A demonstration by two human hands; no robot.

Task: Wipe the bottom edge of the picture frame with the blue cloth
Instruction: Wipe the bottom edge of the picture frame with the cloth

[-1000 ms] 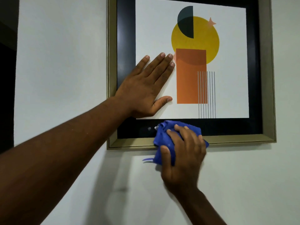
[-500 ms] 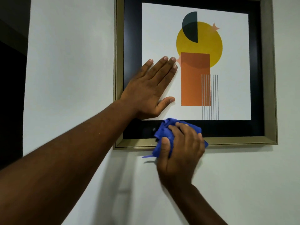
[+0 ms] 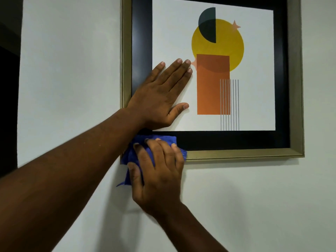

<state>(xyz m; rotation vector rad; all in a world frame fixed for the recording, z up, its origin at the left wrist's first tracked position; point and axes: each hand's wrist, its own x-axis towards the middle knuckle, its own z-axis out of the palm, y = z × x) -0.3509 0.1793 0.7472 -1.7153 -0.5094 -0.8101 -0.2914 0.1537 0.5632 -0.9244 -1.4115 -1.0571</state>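
A picture frame (image 3: 245,155) with a gold rim and a black inner border hangs on a white wall and holds an abstract print. My left hand (image 3: 160,97) lies flat and spread on the glass at the print's lower left. Below it, my right hand (image 3: 160,171) grips a bunched blue cloth (image 3: 131,157) and presses it onto the frame's bottom edge at the lower left corner. Part of the cloth hangs below the frame against the wall. My left forearm crosses over the frame's left rim and hides the corner.
White wall (image 3: 254,206) surrounds the frame on the right and below. A dark opening (image 3: 8,106) runs along the far left edge of the view.
My right hand has slid the blue cloth leftward along the bottom edge, from near its middle to the lower left corner. My left hand stays flat on the glass.
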